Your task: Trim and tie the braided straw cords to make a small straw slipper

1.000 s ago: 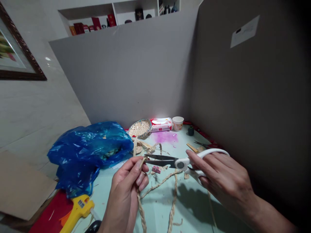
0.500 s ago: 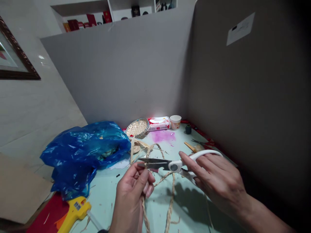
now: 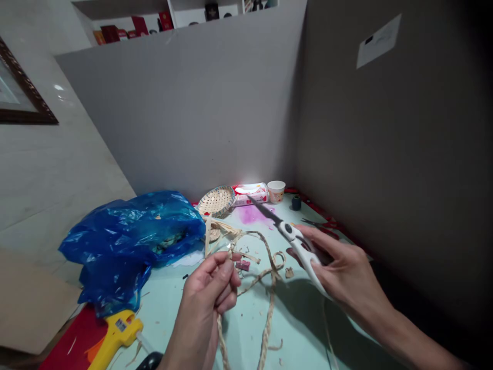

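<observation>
My left hand is closed, pinching a braided straw cord between thumb and forefinger. The straw cord loops up beyond the fingers and trails down over the pale green table. White-handled scissors are in my right hand, whose fingers wrap the handles. Their blades look closed and point up and to the left, apart from the cord. A small pink piece lies on the table just right of my left fingertips.
A blue plastic bag and a yellow glue gun are at the left. Behind stand a woven basket, a tissue pack, a paper cup and a dark spool. Red-handled scissors lie at the right. Grey panels rise behind.
The white scissors have moved off the cord end at my left fingers, up and to the right. Their blades have gone from parted to closed. My left hand still pinches the cord.
</observation>
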`<state>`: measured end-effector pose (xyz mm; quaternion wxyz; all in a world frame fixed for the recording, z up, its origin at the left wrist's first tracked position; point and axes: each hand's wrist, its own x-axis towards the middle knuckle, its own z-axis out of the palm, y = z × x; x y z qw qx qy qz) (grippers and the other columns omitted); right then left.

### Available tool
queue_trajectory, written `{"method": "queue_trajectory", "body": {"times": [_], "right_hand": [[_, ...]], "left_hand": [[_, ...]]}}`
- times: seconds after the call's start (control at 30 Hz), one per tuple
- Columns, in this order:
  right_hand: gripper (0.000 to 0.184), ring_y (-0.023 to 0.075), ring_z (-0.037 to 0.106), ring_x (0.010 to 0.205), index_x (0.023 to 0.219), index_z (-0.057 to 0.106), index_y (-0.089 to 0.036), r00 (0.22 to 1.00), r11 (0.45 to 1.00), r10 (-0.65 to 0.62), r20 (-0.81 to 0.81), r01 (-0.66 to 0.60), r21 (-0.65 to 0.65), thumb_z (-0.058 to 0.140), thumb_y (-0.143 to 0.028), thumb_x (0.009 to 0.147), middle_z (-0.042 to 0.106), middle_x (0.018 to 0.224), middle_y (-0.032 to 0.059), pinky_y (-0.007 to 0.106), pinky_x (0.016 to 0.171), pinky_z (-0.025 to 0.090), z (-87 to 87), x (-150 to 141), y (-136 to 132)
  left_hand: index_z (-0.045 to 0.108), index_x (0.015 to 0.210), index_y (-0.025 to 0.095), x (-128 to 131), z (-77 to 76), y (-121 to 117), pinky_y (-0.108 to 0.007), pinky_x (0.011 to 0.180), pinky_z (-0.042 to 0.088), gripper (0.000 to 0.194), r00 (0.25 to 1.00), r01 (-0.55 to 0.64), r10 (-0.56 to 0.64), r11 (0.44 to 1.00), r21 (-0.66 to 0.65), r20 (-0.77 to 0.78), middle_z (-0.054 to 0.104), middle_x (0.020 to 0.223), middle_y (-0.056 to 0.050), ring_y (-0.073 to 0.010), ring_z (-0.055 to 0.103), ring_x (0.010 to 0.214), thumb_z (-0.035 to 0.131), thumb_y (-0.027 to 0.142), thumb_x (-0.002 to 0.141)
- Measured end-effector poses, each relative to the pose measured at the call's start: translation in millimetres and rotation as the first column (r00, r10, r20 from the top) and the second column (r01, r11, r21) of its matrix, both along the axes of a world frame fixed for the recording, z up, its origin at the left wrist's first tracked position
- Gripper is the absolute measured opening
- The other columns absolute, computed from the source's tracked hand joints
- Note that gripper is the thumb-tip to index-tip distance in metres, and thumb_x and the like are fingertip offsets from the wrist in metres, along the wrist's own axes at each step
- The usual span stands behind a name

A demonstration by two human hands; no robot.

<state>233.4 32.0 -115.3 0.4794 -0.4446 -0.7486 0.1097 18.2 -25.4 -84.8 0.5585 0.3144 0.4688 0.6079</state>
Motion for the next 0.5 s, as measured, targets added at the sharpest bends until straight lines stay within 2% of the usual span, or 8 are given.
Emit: {"method": "queue_trajectory", "body": {"times": [0.07, 0.17, 0.27, 0.37, 0.5], "right_hand": [[0.033, 0.0198, 0.070, 0.072, 0.111, 0.071, -0.018, 0.996, 0.992, -0.019, -0.082, 0.009, -0.124, 0.060, -0.016, 0.079, 0.076, 0.091, 0.0034, 0.024, 0.060, 0.050, 2.0, -0.7, 1.5], [0.029, 0.0231, 0.070, 0.081, 0.108, 0.071, -0.020, 0.988, 0.972, -0.022, -0.156, -0.015, -0.233, 0.065, -0.022, 0.080, 0.075, 0.096, 0.0039, 0.027, 0.067, 0.051, 2.9, -2.1, 4.1], [0.030, 0.0252, 0.070, 0.085, 0.107, 0.071, -0.020, 0.972, 0.943, -0.001, -0.234, -0.077, -0.324, 0.069, -0.029, 0.078, 0.074, 0.099, 0.0053, 0.030, 0.072, 0.051, 2.9, -4.6, 6.0], [0.036, 0.0227, 0.068, 0.075, 0.108, 0.070, -0.019, 0.945, 0.879, 0.040, -0.324, -0.187, -0.439, 0.072, -0.033, 0.075, 0.074, 0.087, 0.0048, 0.029, 0.065, 0.050, 3.5, -9.4, 5.5], [0.039, 0.0153, 0.060, 0.060, 0.105, 0.070, -0.018, 0.891, 0.773, 0.071, -0.448, -0.334, -0.540, 0.078, -0.027, 0.068, 0.069, 0.069, -0.0004, 0.024, 0.055, 0.044, 5.8, -19.0, 1.4]], "left_hand": [[0.068, 0.090, 0.012, -6.7, -2.6, 6.9, -0.015, 0.040, 0.018, 0.026, 1.000, -0.010, 0.009, 1.000, -0.023, -0.006, 0.054, 0.065, 0.002, -0.0021, 0.023, 0.046, 0.074, 0.035, 0.080], [0.067, 0.091, 0.010, -18.1, -6.7, 17.4, -0.015, 0.039, 0.019, 0.033, 0.997, -0.073, 0.073, 0.997, -0.030, -0.004, 0.054, 0.071, 0.001, -0.0020, 0.024, 0.046, 0.069, 0.042, 0.083], [0.067, 0.089, 0.009, -23.1, -8.5, 21.6, -0.014, 0.038, 0.019, 0.027, 0.998, -0.060, 0.060, 0.998, -0.028, -0.008, 0.046, 0.066, 0.005, -0.0022, 0.025, 0.046, 0.074, 0.033, 0.079], [0.066, 0.085, 0.009, -19.7, -8.6, 18.6, -0.014, 0.038, 0.021, 0.018, 1.000, 0.012, -0.013, 1.000, -0.029, -0.006, 0.049, 0.064, 0.004, -0.0021, 0.025, 0.046, 0.075, 0.022, 0.077], [0.066, 0.092, 0.011, -11.2, -8.4, 12.1, -0.015, 0.043, 0.032, 0.013, 0.998, 0.065, -0.065, 0.997, -0.029, 0.006, 0.058, 0.066, -0.001, -0.0047, 0.036, 0.048, 0.068, 0.019, 0.083]]}}
